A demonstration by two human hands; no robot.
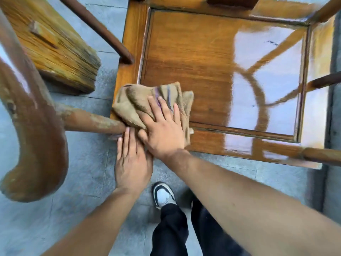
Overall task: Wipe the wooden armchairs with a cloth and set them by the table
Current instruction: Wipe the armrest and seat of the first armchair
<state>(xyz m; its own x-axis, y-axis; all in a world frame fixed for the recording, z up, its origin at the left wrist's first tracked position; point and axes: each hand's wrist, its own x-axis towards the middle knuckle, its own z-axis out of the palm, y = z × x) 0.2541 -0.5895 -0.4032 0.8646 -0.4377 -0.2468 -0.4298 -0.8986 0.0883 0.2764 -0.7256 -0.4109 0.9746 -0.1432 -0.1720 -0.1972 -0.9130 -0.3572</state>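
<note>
Both of my bare forearms reach forward and down from the lower edge of view, above my dark trousers (171,230) and one black-and-white shoe (163,194) on the grey tiled floor (77,163).

My right hand (163,132) lies flat, fingers straight and spread, pressing a crumpled tan cloth (147,100) with a thin purple stripe onto the near left corner of a wooden armchair seat (186,58). My left hand (132,159) sits just beside and below the right, fingers straight, its fingertips touching the chair's front corner where a worn round arm post (92,122) meets the seat. Neither hand curls round anything.

Ahead and to the right of my right hand, the seat is a glossy orange-brown panel in a raised frame, shiny with reflected light on its far right half. Its near edge runs rightward from my right wrist.

Left of my left hand, a curved, scuffed armrest (36,137) sweeps close to the camera. Beyond it, a thick block of worn wood (55,45) stands on the floor, separated from the seat by a strip of tiles.
</note>
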